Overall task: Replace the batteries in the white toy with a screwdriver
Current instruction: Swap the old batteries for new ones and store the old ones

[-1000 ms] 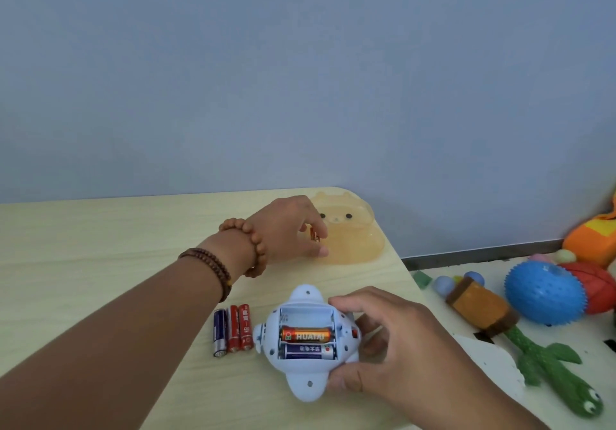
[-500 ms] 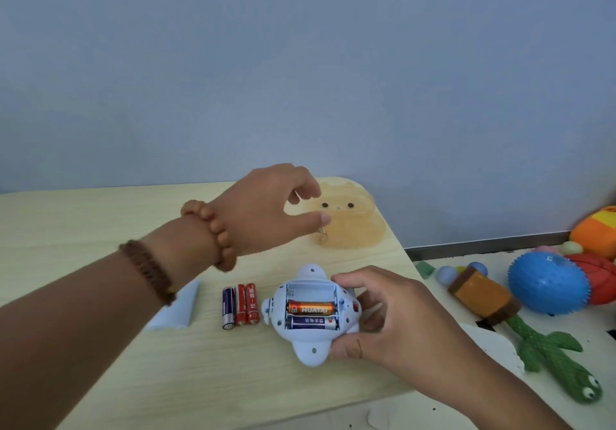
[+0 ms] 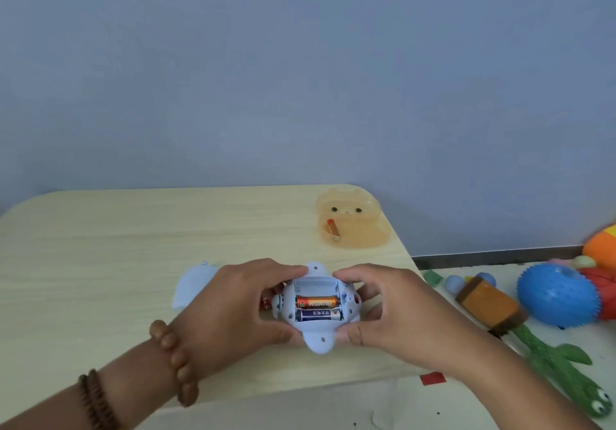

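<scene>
From the head view, your two hands hold the white toy [image 3: 321,343] between them near the near right edge of the desk [image 3: 100,246], its underside turned up toward you. Your left hand [image 3: 233,303] grasps the toy's left side, its fingers [image 3: 280,270] curled over the far edge and the thumb pressed to the near edge. Your right hand [image 3: 396,309] grasps the right side in the same way, fingers [image 3: 353,271] bent over the far edge and thumb on the near one. The battery bay lies uncovered: the far slot [image 3: 315,285] holds nothing, an orange battery [image 3: 315,303] sits in the middle slot, and a blue battery [image 3: 319,314] lies just nearer, touching it. A pale blue cover [image 3: 191,284] lies flat on the desk just left of your left hand. Part of a red battery [image 3: 265,303] shows between your left hand and the toy; you cannot tell how many lie there. Toward the far right corner sits a translucent orange bear-shaped tray [image 3: 360,239] with one orange battery [image 3: 332,229] tilted inside it. Two bead bracelets [image 3: 175,359] ring your left wrist. On the floor to the right lie a blue spiky ball [image 3: 556,296], a brown block toy [image 3: 486,299] and a green plush [image 3: 560,366].
</scene>
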A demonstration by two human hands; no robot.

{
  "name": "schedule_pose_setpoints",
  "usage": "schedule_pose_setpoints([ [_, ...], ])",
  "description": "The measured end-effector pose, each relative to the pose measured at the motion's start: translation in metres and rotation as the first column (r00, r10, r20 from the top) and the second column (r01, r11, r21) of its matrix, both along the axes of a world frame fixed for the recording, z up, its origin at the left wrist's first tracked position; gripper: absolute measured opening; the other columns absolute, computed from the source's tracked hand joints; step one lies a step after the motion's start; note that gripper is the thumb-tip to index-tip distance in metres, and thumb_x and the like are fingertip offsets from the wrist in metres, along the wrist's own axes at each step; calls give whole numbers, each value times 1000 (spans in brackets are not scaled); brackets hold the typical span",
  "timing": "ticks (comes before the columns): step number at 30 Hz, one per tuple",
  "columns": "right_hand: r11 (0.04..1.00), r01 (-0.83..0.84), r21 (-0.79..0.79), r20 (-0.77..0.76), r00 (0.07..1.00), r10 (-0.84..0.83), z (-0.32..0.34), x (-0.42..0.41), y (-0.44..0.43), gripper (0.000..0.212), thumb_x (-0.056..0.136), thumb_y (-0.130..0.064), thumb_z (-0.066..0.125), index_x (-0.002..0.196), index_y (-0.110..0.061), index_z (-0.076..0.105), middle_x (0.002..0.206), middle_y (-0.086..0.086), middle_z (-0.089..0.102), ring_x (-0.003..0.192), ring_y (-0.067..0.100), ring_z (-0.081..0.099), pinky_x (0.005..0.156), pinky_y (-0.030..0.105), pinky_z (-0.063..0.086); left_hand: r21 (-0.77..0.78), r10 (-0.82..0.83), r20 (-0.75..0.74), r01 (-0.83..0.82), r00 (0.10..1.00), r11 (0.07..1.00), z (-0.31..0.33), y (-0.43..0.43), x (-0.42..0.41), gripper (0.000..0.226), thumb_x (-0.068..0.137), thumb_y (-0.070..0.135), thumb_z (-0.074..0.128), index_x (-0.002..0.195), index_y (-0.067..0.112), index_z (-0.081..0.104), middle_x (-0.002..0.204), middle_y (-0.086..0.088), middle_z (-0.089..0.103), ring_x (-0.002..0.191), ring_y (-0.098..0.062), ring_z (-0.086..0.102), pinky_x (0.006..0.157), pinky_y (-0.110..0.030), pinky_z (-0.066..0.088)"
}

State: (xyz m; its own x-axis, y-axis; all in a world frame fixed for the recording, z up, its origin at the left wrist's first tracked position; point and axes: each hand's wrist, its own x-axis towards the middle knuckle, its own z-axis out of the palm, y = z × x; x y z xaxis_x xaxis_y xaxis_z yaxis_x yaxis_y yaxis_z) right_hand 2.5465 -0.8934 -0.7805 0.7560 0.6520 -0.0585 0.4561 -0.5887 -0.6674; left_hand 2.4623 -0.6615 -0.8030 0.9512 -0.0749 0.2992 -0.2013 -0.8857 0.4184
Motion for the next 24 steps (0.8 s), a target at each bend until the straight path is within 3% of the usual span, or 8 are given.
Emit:
schedule_pose_setpoints([
  [3,998,56,-3,-16,998,-56,8,-5,12,51,81,-53,74,128,-42,58,116,-26,66,103,-7,62,82,20,52,-28,8,-11,-9,1000,1000,1,-3,1,74,60,45,92,128,42,63,97,28,65,93,11,58,76,-2,40],
  [5,995,96,15,22,995,-97,7,-9,26,38,84,-52,66,118,-36,62,104,-17,70,88,3,66,72,28,53,-61,-3,-39,0,999,998,0,-3,1,74,61,43,92,129,39,63,97,25,66,90,5,61,78,-9,46],
  [8,993,119,5,100,988,-119,1,-15,43,32,80,-50,62,105,-30,59,91,-7,68,79,16,65,73,43,57,-52,18,-38,-20,999,998,3,-5,-1,72,61,40,92,127,37,65,92,27,65,91,10,58,77,-2,41],
  [14,987,127,-95,142,983,-113,6,-17,52,42,77,-52,62,114,-34,54,98,-11,64,86,12,65,76,37,58,-43,34,-56,-37,998,998,3,-8,-3,73,62,39,91,129,37,64,94,25,65,84,11,58,77,-3,40],
  [19,979,117,-168,112,989,-100,15,-18,58,32,75,-52,62,92,-26,53,85,-10,61,74,14,61,62,32,48,-97,22,-87,-31,996,995,1,-7,-2,73,60,35,91,129,35,65,95,25,66,88,4,62,79,-13,48],
  [24,979,107,-171,105,990,-90,19,-17,63,32,75,-47,64,79,-17,53,70,-8,55,61,14,49,55,30,38,-87,29,-69,-35,997,996,0,-7,-1,73,60,36,91,127,38,65,94,27,65,90,6,61,77,-5,41],
])
